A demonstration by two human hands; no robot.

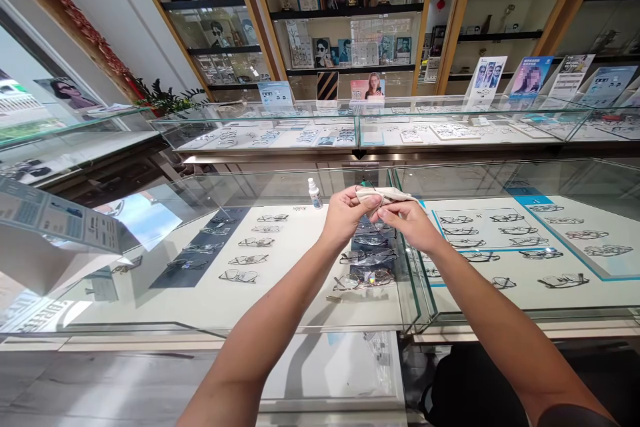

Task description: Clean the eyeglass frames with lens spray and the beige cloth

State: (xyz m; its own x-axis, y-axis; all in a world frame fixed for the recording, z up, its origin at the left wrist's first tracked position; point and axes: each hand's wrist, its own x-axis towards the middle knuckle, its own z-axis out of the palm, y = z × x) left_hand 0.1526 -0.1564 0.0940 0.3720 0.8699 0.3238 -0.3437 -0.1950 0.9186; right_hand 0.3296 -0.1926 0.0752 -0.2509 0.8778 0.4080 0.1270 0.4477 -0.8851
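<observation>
My left hand (344, 212) and my right hand (411, 224) meet above the glass display counter, fingers pinched together. Between them is a folded whitish cloth (389, 194), gripped from both sides. Thin dark wire-like parts, apparently of a pair of eyeglasses, stick out around the fingers; the cloth and fingers hide most of it. Left of my hands, a small white spray bottle (315, 194) stands upright on the glass top. Rows of eyeglasses (369, 256) lie inside the case beneath my forearms.
A second glass case (500, 300) adjoins on the right, with more eyeglasses inside. Across an aisle runs another display counter (300, 140) bearing upright cards. A folded brochure stand (55, 220) is at the left. Below the counter's front edge, an open white drawer (330, 373) holds plastic packets.
</observation>
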